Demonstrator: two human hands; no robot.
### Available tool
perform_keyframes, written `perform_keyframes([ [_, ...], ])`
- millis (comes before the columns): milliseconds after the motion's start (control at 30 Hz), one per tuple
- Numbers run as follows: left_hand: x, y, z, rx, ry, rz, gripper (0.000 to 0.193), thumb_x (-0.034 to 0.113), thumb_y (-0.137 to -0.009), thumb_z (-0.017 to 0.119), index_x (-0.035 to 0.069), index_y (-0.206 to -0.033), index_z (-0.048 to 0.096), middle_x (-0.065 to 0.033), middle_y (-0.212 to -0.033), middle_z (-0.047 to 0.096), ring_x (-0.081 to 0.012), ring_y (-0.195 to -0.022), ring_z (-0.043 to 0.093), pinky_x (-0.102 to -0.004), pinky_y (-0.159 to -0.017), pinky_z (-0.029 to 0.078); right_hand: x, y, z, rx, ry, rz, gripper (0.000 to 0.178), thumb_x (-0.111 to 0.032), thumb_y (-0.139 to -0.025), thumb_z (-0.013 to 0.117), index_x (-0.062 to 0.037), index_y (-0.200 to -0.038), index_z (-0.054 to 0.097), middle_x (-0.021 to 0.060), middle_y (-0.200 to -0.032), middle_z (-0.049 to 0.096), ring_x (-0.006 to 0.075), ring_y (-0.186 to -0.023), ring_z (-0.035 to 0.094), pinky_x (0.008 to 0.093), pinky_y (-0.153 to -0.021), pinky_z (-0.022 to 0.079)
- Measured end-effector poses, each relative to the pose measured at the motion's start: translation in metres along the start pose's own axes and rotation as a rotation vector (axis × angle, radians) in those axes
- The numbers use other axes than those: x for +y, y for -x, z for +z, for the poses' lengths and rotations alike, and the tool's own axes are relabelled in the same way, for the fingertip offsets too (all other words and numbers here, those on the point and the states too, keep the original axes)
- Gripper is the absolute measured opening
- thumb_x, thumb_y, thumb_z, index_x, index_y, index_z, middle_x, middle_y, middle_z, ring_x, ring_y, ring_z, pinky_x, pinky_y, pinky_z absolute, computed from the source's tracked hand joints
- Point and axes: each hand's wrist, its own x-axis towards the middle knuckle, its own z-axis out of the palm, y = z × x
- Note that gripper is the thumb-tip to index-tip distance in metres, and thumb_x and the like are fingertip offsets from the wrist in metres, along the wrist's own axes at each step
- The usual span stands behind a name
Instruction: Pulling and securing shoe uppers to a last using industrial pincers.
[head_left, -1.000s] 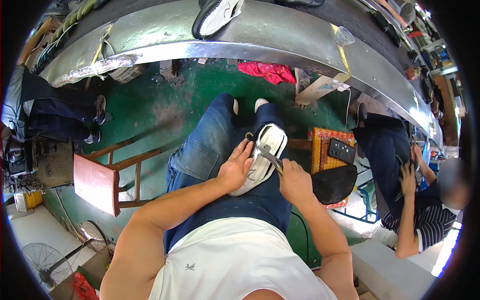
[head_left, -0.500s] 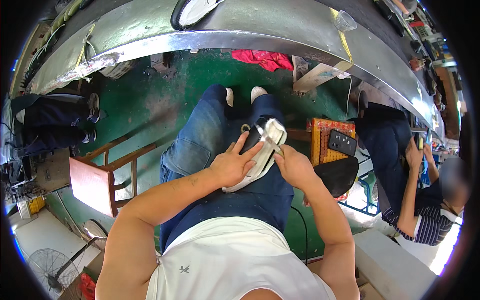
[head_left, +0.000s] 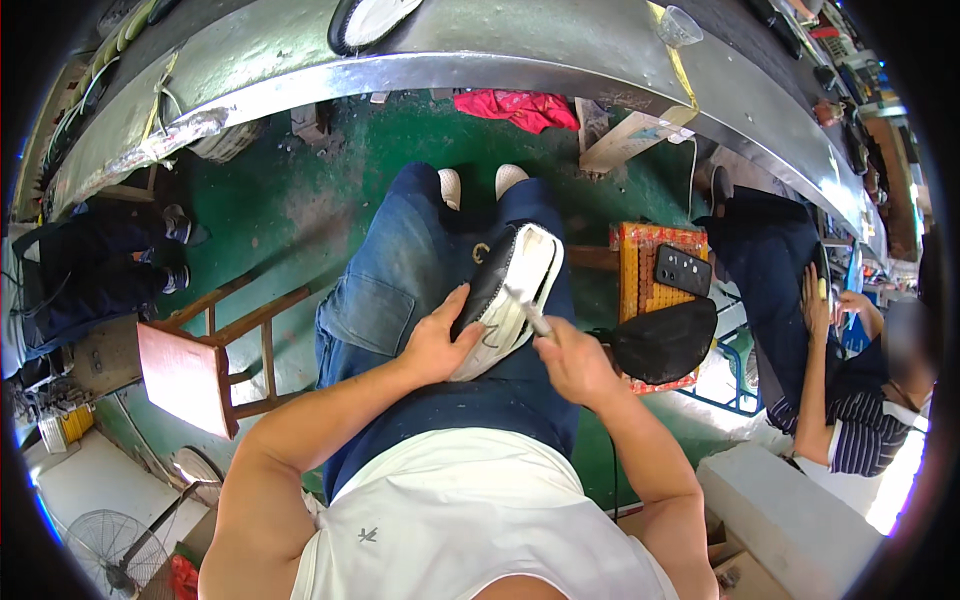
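A black shoe upper with a whitish underside (head_left: 508,325) lies slantwise across my lap, its underside turned up. My left hand (head_left: 438,340) is wrapped round the shoe's left side at the near end, its thumb lying over the pale underside. In my closed right hand (head_left: 580,368) is a slim metal hand tool (head_left: 537,320), its tip over the middle of the shoe's underside. Blur hides the exact kind of tool and whether the tip touches.
Ahead runs a metal-topped workbench (head_left: 480,68) bearing another shoe piece (head_left: 370,22) and a clear plastic cup (head_left: 680,27). To my right, a beaded stool (head_left: 640,275) holds a phone (head_left: 683,268) and a black shoe piece (head_left: 662,342). A wooden stool (head_left: 185,375) stands left. A co-worker (head_left: 850,420) sits right.
My left hand has drawn back from the middle of the shoe to its near left side. The right hand and tool have moved a little nearer to me.
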Motion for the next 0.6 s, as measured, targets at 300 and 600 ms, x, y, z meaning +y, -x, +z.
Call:
perform_keyframes([
  [300,-0.007,-0.004,-0.015,-0.169,0.025,0.103,0.101,0.040,-0.084,0.080,-0.002,-0.157,0.025,-0.0315,-0.146,0.049,-0.0393,-0.135,0.052,-0.0384,-0.113,0.040,0.022,0.022,-0.006,0.084,-0.385,0.200,0.033,-0.030,-0.106,0.049,-0.0002,-0.100,0.061,0.0093,-0.075,0.067,0.0198,-0.069,0.066,0.0353,-0.066,0.052],
  [600,0.024,-0.147,0.007,-0.027,0.245,0.124,0.057,0.036,-0.095,0.072,0.009,-0.141,0.049,-0.0136,-0.124,0.063,-0.0214,-0.112,0.060,-0.0345,-0.098,0.049,0.031,0.012,-0.003,0.145,-0.691,0.242,0.025,-0.019,-0.102,0.057,0.0033,-0.114,0.061,0.0067,-0.088,0.069,0.0128,-0.070,0.065,0.0288,-0.064,0.051],
])
